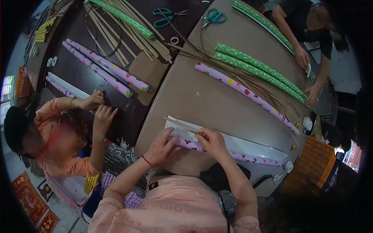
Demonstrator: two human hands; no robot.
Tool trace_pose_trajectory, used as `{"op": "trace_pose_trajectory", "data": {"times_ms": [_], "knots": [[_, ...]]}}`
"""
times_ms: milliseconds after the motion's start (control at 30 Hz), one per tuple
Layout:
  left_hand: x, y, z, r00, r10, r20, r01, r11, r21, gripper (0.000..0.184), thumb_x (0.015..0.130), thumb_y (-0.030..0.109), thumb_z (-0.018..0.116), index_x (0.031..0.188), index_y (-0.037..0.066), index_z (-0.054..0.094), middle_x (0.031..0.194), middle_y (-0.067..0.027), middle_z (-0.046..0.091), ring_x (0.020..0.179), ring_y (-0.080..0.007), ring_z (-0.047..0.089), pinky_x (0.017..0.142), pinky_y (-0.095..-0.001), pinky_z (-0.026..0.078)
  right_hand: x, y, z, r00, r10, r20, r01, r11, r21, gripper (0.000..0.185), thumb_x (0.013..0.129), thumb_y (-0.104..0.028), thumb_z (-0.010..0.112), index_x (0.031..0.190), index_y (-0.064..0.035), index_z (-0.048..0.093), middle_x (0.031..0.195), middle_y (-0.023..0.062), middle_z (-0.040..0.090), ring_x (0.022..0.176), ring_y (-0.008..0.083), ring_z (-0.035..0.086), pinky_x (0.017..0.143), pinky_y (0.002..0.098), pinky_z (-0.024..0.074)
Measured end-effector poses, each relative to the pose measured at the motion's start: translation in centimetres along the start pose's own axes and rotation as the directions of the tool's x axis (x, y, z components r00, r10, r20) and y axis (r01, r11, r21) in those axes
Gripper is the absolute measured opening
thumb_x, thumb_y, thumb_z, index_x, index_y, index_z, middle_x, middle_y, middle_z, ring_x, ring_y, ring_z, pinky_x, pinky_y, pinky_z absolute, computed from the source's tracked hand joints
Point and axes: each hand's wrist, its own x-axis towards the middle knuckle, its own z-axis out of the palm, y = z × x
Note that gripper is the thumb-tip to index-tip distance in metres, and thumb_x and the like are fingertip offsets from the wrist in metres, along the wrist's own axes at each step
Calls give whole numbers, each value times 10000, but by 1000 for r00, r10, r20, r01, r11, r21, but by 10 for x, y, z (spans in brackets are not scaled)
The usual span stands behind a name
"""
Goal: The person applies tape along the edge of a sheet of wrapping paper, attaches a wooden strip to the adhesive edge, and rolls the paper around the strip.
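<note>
In front of me a sheet of purple patterned wrapping paper (256,158) lies partly rolled, its white inner side (248,145) facing up. A thin brown strip (179,124) rests slantwise across the white side near the left end. My left hand (158,148) is on the left end of the paper, thumb and fingers closed over its rolled edge. My right hand (213,144) pinches the right end of the strip, just above the purple edge. Its fingertips partly hide that end.
Purple rolls (248,93) and green rolls (260,70) lie across the table, with brown strips (128,31) farther back. Two scissors (214,16) sit at the far side. Co-workers' hands (101,110) work at left and far right. An orange crate (311,161) stands right.
</note>
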Motion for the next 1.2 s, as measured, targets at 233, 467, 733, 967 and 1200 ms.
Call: {"op": "trace_pose_trajectory", "data": {"times_ms": [233, 467, 733, 967, 1200], "knots": [[41, -32, -37, 918, -239, -315, 288, 950, 118, 288, 818, 144, 707, 1101, 114, 667, 1110, -104, 588, 1023, -311, 527, 891, -420, 397, 3, -10, -7, 999, -45, -4, 44, 989, -141, 194, 892, -226, 679, 1043, -105, 695, 913, 96, 711, 784, 276, 686, 697, 380, 522], [84, -55, -49, 992, -114, 49, 110, 991, 77, 159, 807, 210, 747, 956, 168, 710, 1008, -37, 559, 987, -253, 501, 854, -391, 369, 2, -20, -17, 999, -22, 47, 27, 993, -113, 219, 882, -250, 702, 1031, -89, 696, 931, 91, 707, 777, 271, 678, 693, 360, 518], [89, -61, -52, 979, -110, 172, 104, 994, 43, 164, 762, 227, 785, 871, 170, 676, 995, -37, 537, 1005, -244, 494, 847, -385, 345, 0, -8, -10, 999, -36, 32, 38, 997, -70, 211, 872, -217, 722, 968, -31, 690, 856, 118, 681, 707, 227, 664, 650, 332, 508], [91, -61, -58, 979, -113, 170, 108, 993, 39, 185, 758, 198, 784, 883, 176, 651, 944, -8, 598, 975, -233, 526, 835, -387, 325, -3, -3, -9, 999, 31, 21, -30, 999, -26, 199, 903, -257, 681, 962, -67, 692, 803, 99, 691, 720, 285, 666, 647, 373, 500], [95, -62, -56, 969, -186, 163, 192, 981, -23, 177, 761, 166, 780, 886, 184, 655, 832, 55, 650, 911, -196, 537, 839, -384, 289, -11, 16, -20, 992, 129, -4, -128, 990, 52, 173, 903, -229, 682, 955, -64, 690, 715, 102, 678, 647, 251, 664, 610, 361, 487]]}}
